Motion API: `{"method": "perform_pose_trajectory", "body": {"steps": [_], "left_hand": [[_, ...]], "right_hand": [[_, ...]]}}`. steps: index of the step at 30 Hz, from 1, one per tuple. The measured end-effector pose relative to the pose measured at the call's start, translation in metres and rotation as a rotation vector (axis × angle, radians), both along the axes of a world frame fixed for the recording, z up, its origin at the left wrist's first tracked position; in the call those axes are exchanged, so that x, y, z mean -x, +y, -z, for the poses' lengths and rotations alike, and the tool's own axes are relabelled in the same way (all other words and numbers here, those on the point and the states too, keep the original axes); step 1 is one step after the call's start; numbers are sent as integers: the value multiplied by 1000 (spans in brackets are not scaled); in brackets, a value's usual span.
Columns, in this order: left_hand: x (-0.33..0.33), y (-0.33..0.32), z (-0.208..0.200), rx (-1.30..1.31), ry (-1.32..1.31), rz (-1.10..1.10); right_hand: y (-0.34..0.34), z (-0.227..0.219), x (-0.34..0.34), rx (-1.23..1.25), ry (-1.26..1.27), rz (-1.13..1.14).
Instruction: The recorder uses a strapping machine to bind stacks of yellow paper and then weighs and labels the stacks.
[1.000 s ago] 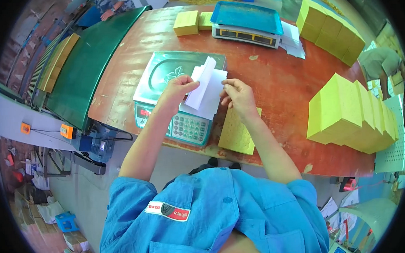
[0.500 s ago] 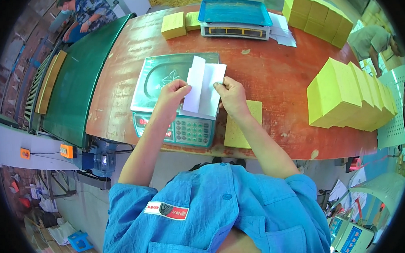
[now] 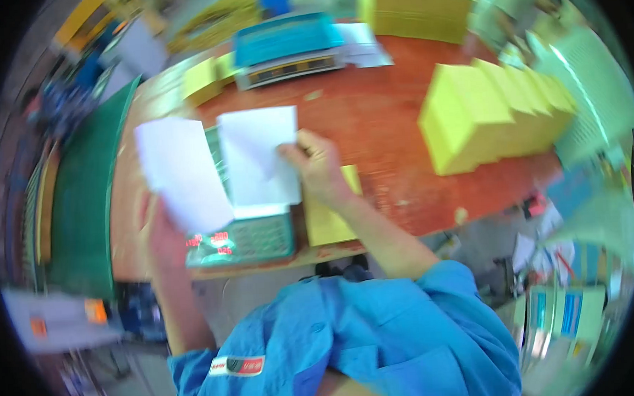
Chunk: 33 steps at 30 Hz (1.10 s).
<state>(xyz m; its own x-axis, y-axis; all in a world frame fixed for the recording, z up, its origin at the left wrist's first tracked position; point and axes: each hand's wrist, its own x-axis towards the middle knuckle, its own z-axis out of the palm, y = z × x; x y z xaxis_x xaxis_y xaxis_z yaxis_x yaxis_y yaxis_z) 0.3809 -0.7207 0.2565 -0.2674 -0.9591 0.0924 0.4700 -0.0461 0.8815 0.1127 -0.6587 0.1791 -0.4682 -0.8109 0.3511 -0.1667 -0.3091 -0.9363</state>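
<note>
"Which way?"
"Above the desk [image 3: 391, 117], toward its near edge: right sheet [image 3: 258, 154] lengthwise straight away, left sheet [image 3: 181, 168] slanting far-left."
"Grip?"
"Right hand [image 3: 321, 171] pinches its sheet; left hand [image 3: 166, 236], blurred, seemingly likewise."

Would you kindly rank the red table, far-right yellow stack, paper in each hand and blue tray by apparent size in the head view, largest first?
1. Red table
2. Far-right yellow stack
3. Left paper, in the left hand, and right paper, in the right hand: too alike to rank
4. Blue tray
</note>
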Motion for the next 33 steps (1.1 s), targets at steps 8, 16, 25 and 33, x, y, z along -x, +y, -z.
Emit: {"method": "perform_pose_trajectory", "body": {"steps": [8, 16, 25, 33], "left_hand": [[168, 33, -2, 1016, -889, 341], [353, 89, -58, 163, -66, 644], [479, 116, 2, 94, -429, 428], [487, 129, -6, 266, -584, 327]], "right_hand": [[180, 64, 135, -528, 383, 412], [285, 109, 217, -694, 498, 519], [297, 98, 227, -519, 497, 278], [299, 99, 246, -433, 383, 161]]}}
